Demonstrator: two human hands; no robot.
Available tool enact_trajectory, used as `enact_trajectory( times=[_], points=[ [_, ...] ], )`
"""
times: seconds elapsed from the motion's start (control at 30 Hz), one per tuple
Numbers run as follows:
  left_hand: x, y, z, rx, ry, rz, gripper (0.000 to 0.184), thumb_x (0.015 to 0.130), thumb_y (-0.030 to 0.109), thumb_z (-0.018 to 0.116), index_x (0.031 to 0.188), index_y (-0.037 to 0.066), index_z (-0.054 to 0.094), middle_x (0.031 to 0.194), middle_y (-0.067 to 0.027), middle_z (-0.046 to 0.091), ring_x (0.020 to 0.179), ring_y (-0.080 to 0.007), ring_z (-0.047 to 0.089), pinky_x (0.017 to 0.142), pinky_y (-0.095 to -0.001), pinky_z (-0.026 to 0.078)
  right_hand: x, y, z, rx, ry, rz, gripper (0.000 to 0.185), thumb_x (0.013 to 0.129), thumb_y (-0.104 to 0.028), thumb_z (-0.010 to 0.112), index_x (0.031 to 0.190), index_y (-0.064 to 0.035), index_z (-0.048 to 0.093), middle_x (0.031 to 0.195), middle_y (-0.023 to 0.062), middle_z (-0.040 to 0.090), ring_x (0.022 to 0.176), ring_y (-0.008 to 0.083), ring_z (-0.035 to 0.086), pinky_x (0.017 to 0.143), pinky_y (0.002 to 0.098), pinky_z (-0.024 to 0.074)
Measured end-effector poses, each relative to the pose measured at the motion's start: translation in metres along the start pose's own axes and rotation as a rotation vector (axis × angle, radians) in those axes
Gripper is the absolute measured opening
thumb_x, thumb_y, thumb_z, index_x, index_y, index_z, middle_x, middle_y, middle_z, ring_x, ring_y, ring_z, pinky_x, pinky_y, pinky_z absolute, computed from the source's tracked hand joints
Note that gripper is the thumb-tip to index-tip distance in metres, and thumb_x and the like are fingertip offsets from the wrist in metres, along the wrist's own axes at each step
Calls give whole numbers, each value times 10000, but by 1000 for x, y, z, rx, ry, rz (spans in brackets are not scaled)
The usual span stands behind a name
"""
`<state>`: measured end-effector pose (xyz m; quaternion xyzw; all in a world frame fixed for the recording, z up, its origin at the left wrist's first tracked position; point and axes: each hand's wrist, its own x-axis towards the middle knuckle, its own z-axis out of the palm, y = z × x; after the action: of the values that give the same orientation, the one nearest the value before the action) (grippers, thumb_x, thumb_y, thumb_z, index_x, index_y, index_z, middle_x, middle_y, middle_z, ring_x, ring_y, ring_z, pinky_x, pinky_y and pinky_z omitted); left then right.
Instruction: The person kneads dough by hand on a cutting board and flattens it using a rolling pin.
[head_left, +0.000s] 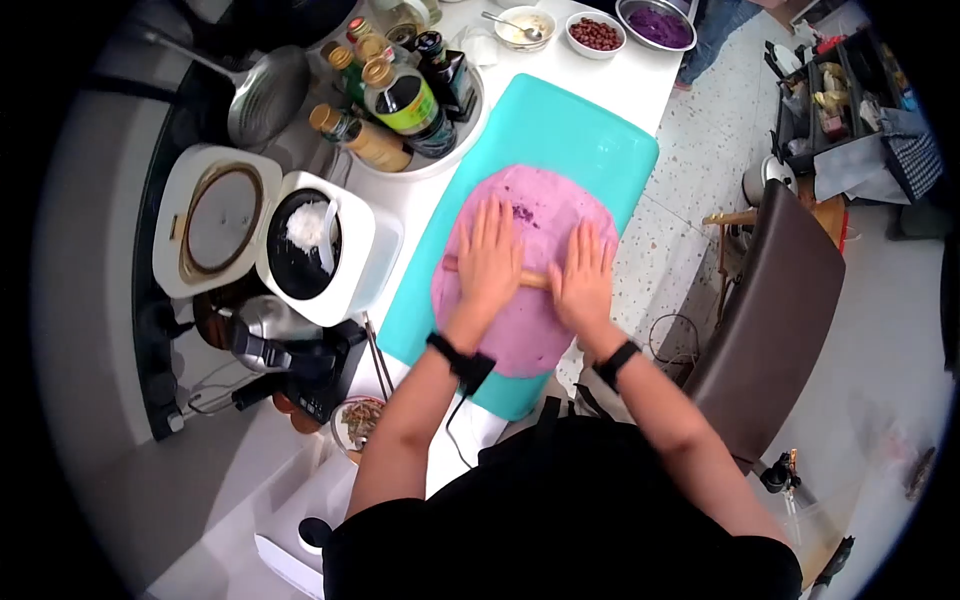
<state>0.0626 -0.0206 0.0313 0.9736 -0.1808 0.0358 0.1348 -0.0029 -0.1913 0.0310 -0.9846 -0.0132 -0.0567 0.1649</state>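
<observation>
A wide, flat round of pink-purple dough (530, 335) with a few darker purple specks lies on a turquoise mat (585, 130). Across its middle runs a thin wooden rolling pin (535, 279). My left hand (490, 255) rests flat on the pin's left part, its fingers stretched forward over the dough. On the right part of the pin lies my right hand (584, 280), also with straight fingers. Part of the pin is hidden beneath both palms. Each wrist wears a black band.
Bottles (405, 105) stand on a round white tray at the back left. Left of the mat is an open white container (375, 255) with white powder. Bowls of red beans (595, 36) and purple food (655, 25) stand at the far edge. A brown chair (770, 320) is at right.
</observation>
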Motion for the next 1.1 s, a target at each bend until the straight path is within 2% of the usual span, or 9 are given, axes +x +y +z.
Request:
enact_trajectory(
  times=[0.13, 0.37, 0.43, 0.6, 0.67, 0.8, 0.9, 1.0, 1.1],
  points=[
    [-57, -3, 23, -25, -176, 18, 657, 997, 337, 536, 1568, 53, 380, 1643, -180, 332, 1531, -370, 275, 1226, -584, 197, -54, -16, 18, 77, -178, 30, 729, 988, -371, 553, 1505, 110, 371, 1630, 268, 299, 1537, 365, 261, 1251, 546, 166],
    [96, -5, 34, -24, -66, 170, 612, 986, 299, 550, 1537, 55, 437, 1623, -147, 381, 1522, -311, 311, 1224, -574, 209, 83, 24, 30, -73, -50, 182, 697, 1000, -369, 526, 1493, 106, 398, 1629, 256, 312, 1545, 334, 247, 1251, 560, 151],
    [124, -9, 35, -68, -28, 229, 601, 1002, 268, 515, 1542, 25, 414, 1627, -149, 375, 1528, -301, 303, 1233, -583, 172, 108, 34, 26, -169, 46, 174, 689, 1003, -354, 526, 1484, 120, 395, 1624, 263, 316, 1542, 347, 251, 1247, 566, 160],
    [64, -10, 14, -40, -23, 105, 580, 1000, 281, 528, 1525, 48, 447, 1606, -144, 407, 1510, -304, 334, 1229, -544, 212, 57, 12, 8, 15, -44, 125, 710, 996, -349, 539, 1494, 129, 371, 1620, 271, 316, 1540, 371, 248, 1252, 557, 155],
    [52, -21, 21, -35, -118, 93, 592, 995, 282, 534, 1533, 55, 435, 1612, -149, 396, 1512, -313, 330, 1231, -536, 213, 39, 11, 23, 55, -101, 84, 708, 995, -350, 541, 1494, 125, 377, 1619, 270, 318, 1539, 370, 252, 1252, 555, 157],
    [98, -26, 33, -56, -141, 163, 607, 998, 302, 527, 1544, 59, 420, 1630, -152, 367, 1522, -301, 317, 1235, -535, 202, 81, 18, 30, -55, -73, 212, 714, 1004, -372, 521, 1511, 108, 369, 1629, 259, 310, 1552, 352, 228, 1258, 557, 123],
    [152, -24, 45, 69, -34, 242, 608, 1000, 298, 521, 1548, 56, 413, 1627, -150, 374, 1519, -283, 325, 1234, -528, 216, 128, 37, 33, -113, -12, 285, 710, 1017, -384, 493, 1518, 102, 365, 1637, 253, 301, 1558, 349, 214, 1258, 564, 115],
    [194, -23, 57, -31, -16, 279, 601, 1017, 254, 498, 1556, 19, 375, 1596, -163, 416, 1497, -308, 360, 1223, -539, 241, 156, 53, 39, -167, 27, 299, 711, 1028, -387, 468, 1532, 98, 342, 1650, 247, 277, 1562, 350, 199, 1261, 552, 118],
    [211, -20, 63, -244, -116, 302, 600, 1020, 249, 497, 1560, 20, 369, 1593, -160, 422, 1502, -300, 354, 1235, -526, 229, 182, 71, 33, -110, 34, 320, 704, 1031, -370, 473, 1540, 94, 325, 1657, 240, 261, 1566, 349, 185, 1265, 536, 119]
  ],
)
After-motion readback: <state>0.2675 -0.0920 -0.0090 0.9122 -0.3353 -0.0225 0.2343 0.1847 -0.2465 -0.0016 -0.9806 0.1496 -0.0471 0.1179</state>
